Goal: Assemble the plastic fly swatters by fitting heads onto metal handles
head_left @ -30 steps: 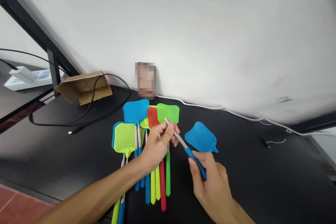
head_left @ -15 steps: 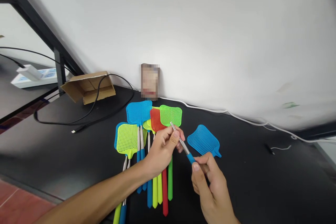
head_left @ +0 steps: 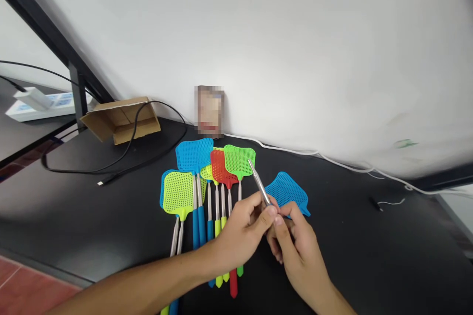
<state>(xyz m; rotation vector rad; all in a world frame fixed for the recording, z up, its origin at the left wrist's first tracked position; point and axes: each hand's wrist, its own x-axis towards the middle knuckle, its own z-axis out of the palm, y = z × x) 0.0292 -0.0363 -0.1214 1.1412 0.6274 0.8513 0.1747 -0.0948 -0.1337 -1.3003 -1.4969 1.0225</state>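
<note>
My left hand (head_left: 246, 231) pinches the lower metal part of a telescopic fly swatter handle (head_left: 260, 186), whose bare silver tip points up and away. Close against it, my right hand (head_left: 300, 248) is closed round the handle's lower end; the blue grip is hidden by my fingers. A loose blue swatter head (head_left: 286, 189) lies flat on the table just behind my hands. To the left are several whole fly swatters, among them a green one (head_left: 240, 160), a red one (head_left: 222, 167), a blue one (head_left: 194, 155) and a yellow-green one (head_left: 179, 194).
The black table (head_left: 369, 256) meets a white wall (head_left: 314, 59). At the back left sits an open cardboard box (head_left: 135, 120) with a black cable (head_left: 84, 171) around it. A blurred-out packet (head_left: 210, 110) leans on the wall. A white cable (head_left: 288, 149) runs along the table's back edge.
My left hand has slid down the handle, towards my right hand. More of the metal rod now shows above it, and the blue grip has become covered.
</note>
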